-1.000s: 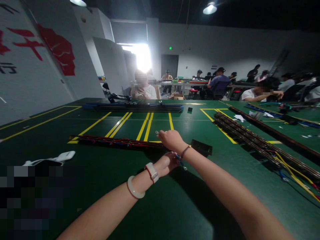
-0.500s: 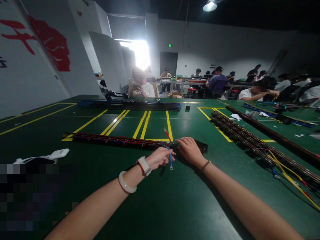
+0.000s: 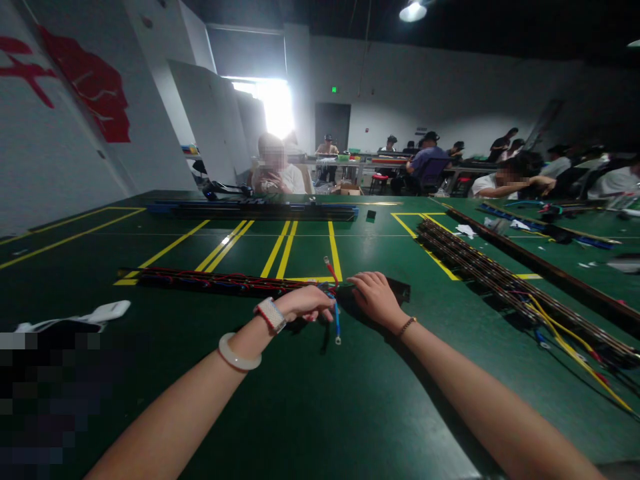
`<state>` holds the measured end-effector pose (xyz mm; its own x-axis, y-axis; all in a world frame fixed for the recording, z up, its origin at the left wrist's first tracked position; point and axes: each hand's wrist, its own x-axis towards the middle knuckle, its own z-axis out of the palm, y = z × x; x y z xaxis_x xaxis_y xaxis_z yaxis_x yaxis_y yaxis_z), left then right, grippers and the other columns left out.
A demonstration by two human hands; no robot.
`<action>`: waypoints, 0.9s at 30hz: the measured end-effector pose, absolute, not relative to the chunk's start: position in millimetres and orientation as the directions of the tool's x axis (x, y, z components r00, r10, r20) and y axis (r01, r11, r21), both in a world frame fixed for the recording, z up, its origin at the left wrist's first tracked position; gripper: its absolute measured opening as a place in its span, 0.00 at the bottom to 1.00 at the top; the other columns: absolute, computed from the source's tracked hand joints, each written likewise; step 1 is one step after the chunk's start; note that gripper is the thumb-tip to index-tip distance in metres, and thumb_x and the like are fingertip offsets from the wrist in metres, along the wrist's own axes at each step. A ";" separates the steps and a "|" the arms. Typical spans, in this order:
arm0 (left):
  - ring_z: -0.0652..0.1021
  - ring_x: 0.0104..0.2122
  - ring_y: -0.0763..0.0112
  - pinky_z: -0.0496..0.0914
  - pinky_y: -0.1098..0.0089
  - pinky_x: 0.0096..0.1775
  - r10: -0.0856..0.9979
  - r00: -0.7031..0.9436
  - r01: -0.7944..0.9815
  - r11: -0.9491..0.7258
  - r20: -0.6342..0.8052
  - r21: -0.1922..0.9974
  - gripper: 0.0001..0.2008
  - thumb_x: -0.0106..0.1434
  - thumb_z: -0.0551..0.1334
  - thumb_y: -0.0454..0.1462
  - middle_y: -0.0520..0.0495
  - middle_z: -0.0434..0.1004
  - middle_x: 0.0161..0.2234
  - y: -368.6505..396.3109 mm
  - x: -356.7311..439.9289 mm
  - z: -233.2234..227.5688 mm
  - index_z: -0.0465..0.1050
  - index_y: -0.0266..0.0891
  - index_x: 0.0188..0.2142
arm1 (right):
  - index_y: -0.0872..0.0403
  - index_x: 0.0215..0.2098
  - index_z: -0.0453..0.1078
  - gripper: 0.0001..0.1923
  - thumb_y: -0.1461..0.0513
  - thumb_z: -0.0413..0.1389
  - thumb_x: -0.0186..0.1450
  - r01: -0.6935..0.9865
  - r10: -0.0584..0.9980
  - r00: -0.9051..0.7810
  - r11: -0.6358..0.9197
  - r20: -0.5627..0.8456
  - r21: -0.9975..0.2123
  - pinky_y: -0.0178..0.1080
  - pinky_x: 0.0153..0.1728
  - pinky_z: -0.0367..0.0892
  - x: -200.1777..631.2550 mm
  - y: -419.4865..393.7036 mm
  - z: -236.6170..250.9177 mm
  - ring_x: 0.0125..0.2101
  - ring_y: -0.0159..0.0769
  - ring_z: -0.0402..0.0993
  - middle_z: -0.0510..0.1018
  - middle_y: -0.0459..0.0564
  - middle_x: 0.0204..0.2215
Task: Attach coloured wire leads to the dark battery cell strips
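Observation:
A long dark strip (image 3: 220,283) with red and blue wires along it lies across the green table before me. At its right end, a red cable (image 3: 329,268) with a metal lug stands up, and a blue cable (image 3: 337,323) with a lug hangs toward me. My left hand (image 3: 306,303) is closed over the strip just left of these cables, its fingers bent and partly hidden. My right hand (image 3: 375,297) curls over the flat black end piece (image 3: 401,290) to the right of the cables, fingertips bent onto it.
Several dark bars (image 3: 470,270) lie bundled at the right with yellow cables (image 3: 565,340). Beyond them is another long bar (image 3: 540,267). More rails (image 3: 260,211) lie along the far edge. A white object (image 3: 111,311) rests at left. A person (image 3: 275,170) sits opposite.
My left hand has shifted slightly left and away from the blue cable. The right hand stays over the end piece. The view has turned slightly.

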<state>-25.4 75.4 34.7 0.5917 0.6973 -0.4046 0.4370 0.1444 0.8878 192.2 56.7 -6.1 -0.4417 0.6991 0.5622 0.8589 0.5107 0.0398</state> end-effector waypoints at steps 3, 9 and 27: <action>0.61 0.14 0.84 0.51 0.78 0.16 0.668 0.621 0.420 0.157 -0.409 0.894 0.07 0.49 0.64 0.34 0.48 0.74 0.24 77.5 -31.0 38.3 0.74 0.32 0.29 | 0.53 0.50 0.66 0.15 0.64 0.48 0.66 0.863 0.702 -0.434 0.504 0.565 0.036 0.44 0.48 0.56 192.5 57.0 -6.3 0.46 0.40 0.66 0.74 0.53 0.45; 0.66 0.18 0.82 0.56 0.79 0.20 0.627 0.672 0.312 0.245 -0.395 0.918 0.13 0.41 0.62 0.24 0.52 0.71 0.25 78.2 -32.7 34.5 0.73 0.35 0.29 | 0.52 0.50 0.66 0.15 0.64 0.47 0.66 0.860 0.694 -0.430 0.509 0.577 0.028 0.44 0.48 0.55 192.3 56.4 -6.0 0.46 0.40 0.65 0.73 0.53 0.46; 0.66 0.20 0.79 0.57 0.77 0.22 0.573 0.752 0.253 0.206 -0.326 0.945 0.06 0.42 0.57 0.25 0.51 0.70 0.21 78.7 -27.4 23.0 0.70 0.34 0.21 | 0.49 0.60 0.53 0.24 0.56 0.49 0.66 0.627 0.758 -0.383 0.633 0.527 -0.454 0.43 0.50 0.60 147.1 47.0 31.7 0.52 0.39 0.63 0.69 0.53 0.53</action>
<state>-27.4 78.7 23.0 0.7518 0.5730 -0.3264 0.2531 0.2064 0.9452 147.1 47.0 31.7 -0.3831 0.7585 0.5273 0.6271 0.6327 -0.4545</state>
